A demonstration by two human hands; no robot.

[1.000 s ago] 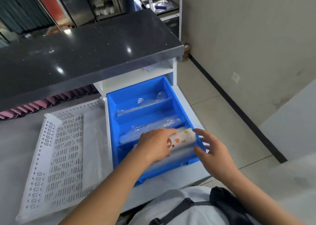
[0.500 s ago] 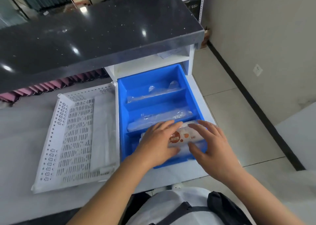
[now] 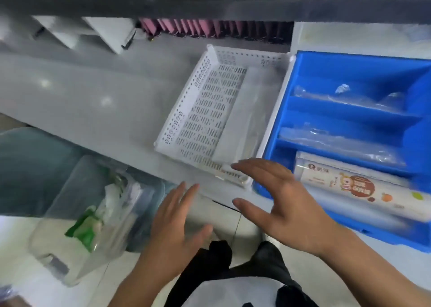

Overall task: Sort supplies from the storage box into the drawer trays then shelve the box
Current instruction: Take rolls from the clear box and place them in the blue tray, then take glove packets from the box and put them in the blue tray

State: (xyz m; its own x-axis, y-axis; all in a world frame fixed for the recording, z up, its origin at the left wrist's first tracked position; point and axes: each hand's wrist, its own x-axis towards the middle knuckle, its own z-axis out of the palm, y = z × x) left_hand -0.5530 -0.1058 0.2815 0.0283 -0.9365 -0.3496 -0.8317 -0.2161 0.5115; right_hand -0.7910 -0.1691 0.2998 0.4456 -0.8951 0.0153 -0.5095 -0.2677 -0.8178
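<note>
Printed roll [image 3: 363, 190] now lies on its own in the nearest compartment of the blue tray [image 3: 289, 110], lengthwise, nothing touching it; a second ago both hands were on it, pressing it down into that slot. Both have since let go and come away to the left. Right hand [image 3: 284, 204] hovers just past the tray's near-left corner, fingers spread and gently bent, holding nothing. Left hand [image 3: 179, 215] sits lower and further left, fingers straight and apart, also holding nothing, reaching toward the clear storage box [image 3: 93, 213] on the floor. View has swung left and down with them, so the box is now in sight: it leans against something teal, and still holds a green packet [image 3: 84, 229] and some pale wrapped items, blurred, count unclear. The two far compartments of the blue tray each hold clear plastic-wrapped supplies. White perforated tray [image 3: 203, 110] sits just left of the blue one, touching it, with a pale flat packet along its right side. Judgement: roll placement is done; next is another pick from the box. Sorting is not finished, and shelving the box is some way off. Frame is motion-blurred, so finer detail is not readable.
</note>
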